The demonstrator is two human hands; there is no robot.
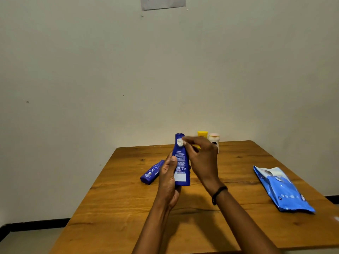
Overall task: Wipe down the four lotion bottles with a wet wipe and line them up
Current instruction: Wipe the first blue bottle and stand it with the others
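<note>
I count four bottles in all. Two are dark blue: one blue bottle [180, 162] in my hands and a second blue bottle [152, 172] lying on its side on the table [238, 162]. The other two stand at the far edge: one yellow-capped bottle [202, 134] and one white bottle [214, 140]. There is one small wad of wet wipe [180, 142], one blue wipe pack [282, 189], one table, one sheet of paper [162, 2] on the wall, and one black band [219, 194] on my wrist.
</note>
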